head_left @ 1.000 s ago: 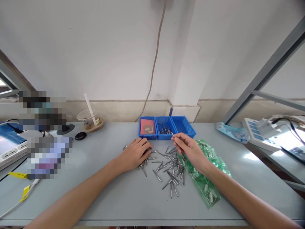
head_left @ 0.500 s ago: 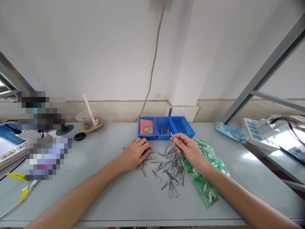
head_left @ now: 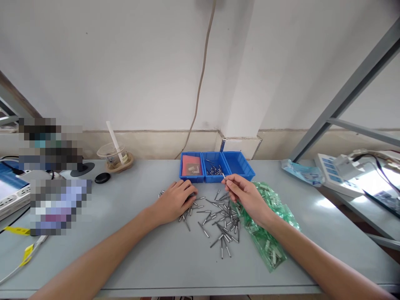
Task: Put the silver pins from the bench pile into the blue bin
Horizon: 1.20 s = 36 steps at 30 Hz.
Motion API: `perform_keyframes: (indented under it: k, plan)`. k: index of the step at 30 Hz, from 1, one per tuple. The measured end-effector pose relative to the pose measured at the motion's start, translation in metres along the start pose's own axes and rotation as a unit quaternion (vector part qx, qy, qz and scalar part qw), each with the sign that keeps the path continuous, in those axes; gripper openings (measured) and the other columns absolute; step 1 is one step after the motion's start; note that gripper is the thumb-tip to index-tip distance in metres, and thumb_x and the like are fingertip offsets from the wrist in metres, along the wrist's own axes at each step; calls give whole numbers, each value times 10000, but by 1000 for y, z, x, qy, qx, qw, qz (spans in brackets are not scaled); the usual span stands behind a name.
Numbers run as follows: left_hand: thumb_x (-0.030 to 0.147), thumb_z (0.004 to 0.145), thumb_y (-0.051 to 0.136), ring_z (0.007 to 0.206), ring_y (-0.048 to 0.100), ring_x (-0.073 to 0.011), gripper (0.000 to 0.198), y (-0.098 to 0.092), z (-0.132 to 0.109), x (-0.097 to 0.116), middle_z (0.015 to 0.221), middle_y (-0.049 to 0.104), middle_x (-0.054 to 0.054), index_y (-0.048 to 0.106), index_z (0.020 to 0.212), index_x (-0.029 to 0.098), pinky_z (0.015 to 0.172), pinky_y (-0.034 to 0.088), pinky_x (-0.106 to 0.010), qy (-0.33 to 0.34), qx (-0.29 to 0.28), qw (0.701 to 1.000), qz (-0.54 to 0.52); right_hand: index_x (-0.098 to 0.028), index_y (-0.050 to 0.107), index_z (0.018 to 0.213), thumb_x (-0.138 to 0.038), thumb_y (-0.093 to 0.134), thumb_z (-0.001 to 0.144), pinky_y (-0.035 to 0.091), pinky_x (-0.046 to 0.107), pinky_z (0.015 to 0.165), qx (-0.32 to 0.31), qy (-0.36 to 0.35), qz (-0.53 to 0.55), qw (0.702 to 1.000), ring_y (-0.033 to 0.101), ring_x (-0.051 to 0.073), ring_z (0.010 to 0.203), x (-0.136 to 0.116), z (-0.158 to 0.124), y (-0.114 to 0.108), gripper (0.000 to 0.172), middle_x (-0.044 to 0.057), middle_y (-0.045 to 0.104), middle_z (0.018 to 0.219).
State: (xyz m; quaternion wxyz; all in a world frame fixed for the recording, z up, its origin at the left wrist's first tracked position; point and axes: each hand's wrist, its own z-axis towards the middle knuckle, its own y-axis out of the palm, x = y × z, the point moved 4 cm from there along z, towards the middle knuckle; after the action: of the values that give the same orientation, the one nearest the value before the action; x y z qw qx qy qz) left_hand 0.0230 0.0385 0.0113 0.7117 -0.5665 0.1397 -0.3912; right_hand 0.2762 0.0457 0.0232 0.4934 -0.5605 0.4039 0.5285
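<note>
My right hand pinches one slim metal pin between thumb and fingertips, at the front edge of the middle blue bin. Inside that bin lie several similar pins. Palm down on the table, my left hand rests over some loose pins, its fingers bent and the thumb apart; the space under the palm is hidden. A scattered pile of metal pins with thicker silver ends lies between my hands. Under my right forearm is a green plastic bag with more metal pieces in it.
The left blue bin holds a pinkish-red packet; the right blue bin stands beside the middle one. Further left are a lidded cup and a black round object. A power strip lies far right.
The whole view has shifted very slightly. Both hands keep nearly the same positions, and the pin is still between my right fingertips.
</note>
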Motion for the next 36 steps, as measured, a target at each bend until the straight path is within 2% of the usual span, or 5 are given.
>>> perform_keyframes:
  k: [5, 12, 24, 31, 36]
  plan:
    - [291, 1117, 449, 977, 569, -231, 175, 0, 0, 0, 1098, 620, -63, 609, 1150, 227, 879, 477, -386, 5, 7, 1000, -2, -249, 677, 1050, -596, 666, 954, 412, 292, 561, 13, -1, -3, 1000, 474, 119, 600, -2, 0, -1, 360, 15, 620, 906]
    - [288, 1115, 460, 975, 565, -234, 156, 1, 0, 0, 1109, 619, -60, 602, 1144, 230, 870, 471, -386, 5, 6, 1000, 3, -268, 648, 977, -497, 664, 966, 486, 330, 608, 46, -55, -67, 995, 579, 201, 734, -3, 1, -4, 229, 30, 595, 813]
    - [273, 1110, 474, 991, 571, -233, 146, -1, 0, 1, 1109, 612, -60, 599, 1171, 230, 886, 477, -382, 4, 0, 1000, 5, -263, 664, 943, -501, 722, 938, 479, 342, 690, 61, -88, -112, 988, 543, 208, 795, -3, 2, -6, 244, 21, 613, 855]
    - [271, 1110, 470, 1000, 567, -238, 145, 0, 0, 1, 1116, 609, -64, 596, 1166, 226, 889, 475, -385, 1, -6, 1000, 9, -242, 701, 989, -536, 762, 924, 382, 265, 548, -31, 50, 139, 989, 427, 120, 641, -1, -2, 1, 308, -2, 552, 848]
    - [277, 1112, 465, 997, 566, -235, 150, 1, 1, 0, 1115, 610, -61, 595, 1163, 223, 890, 475, -388, -4, -11, 1000, 11, -215, 728, 985, -481, 779, 938, 358, 231, 514, -56, 62, 210, 974, 384, 102, 640, -3, -2, 3, 275, 5, 516, 849]
